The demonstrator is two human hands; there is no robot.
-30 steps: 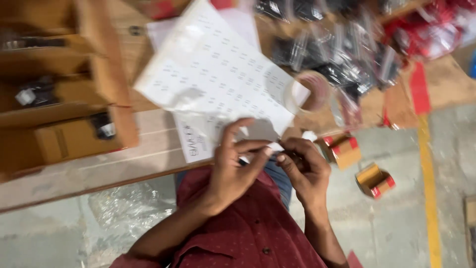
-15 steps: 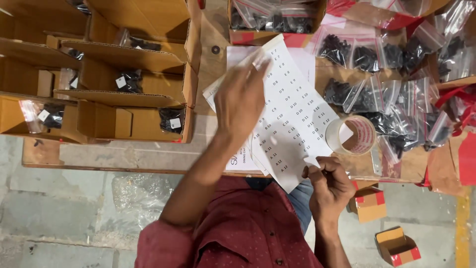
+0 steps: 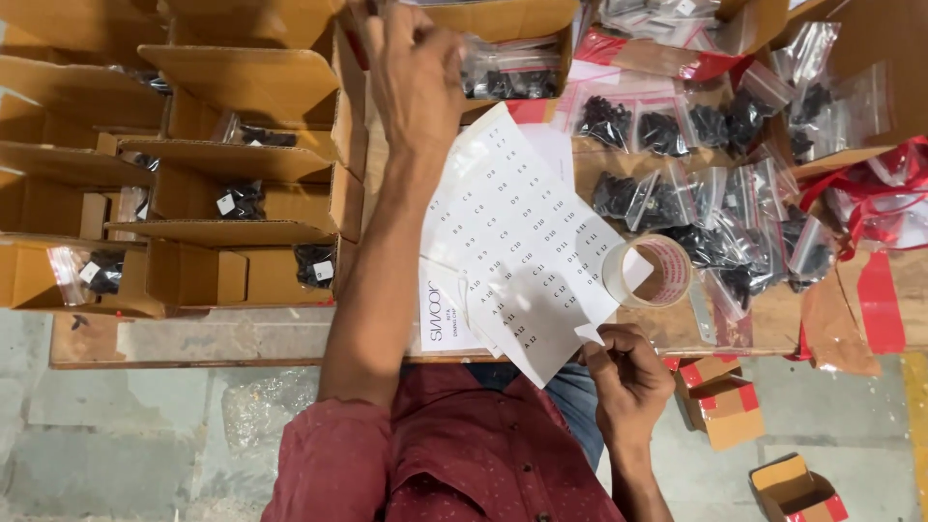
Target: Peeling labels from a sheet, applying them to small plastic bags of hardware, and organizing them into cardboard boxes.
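My left hand reaches far forward to a cardboard box holding clear bags of small black parts. Its fingers are curled at the frame's top edge, and what they pinch is hidden. My right hand stays near my body at the table's front edge, pinching a small white label at the lower corner of a white sheet of printed labels. The sheet lies on the wooden table between my arms. A roll of clear tape sits just right of the sheet.
Rows of open cardboard boxes with bagged black parts fill the left. Several clear bags of black parts lie on the right, beside red-and-clear packaging. Small red-and-tan boxes lie on the floor by my right side.
My left hand left the label sheet and stretched forward to the far box. The right hand stayed at the sheet's lower corner. The view swung left towards the boxes.
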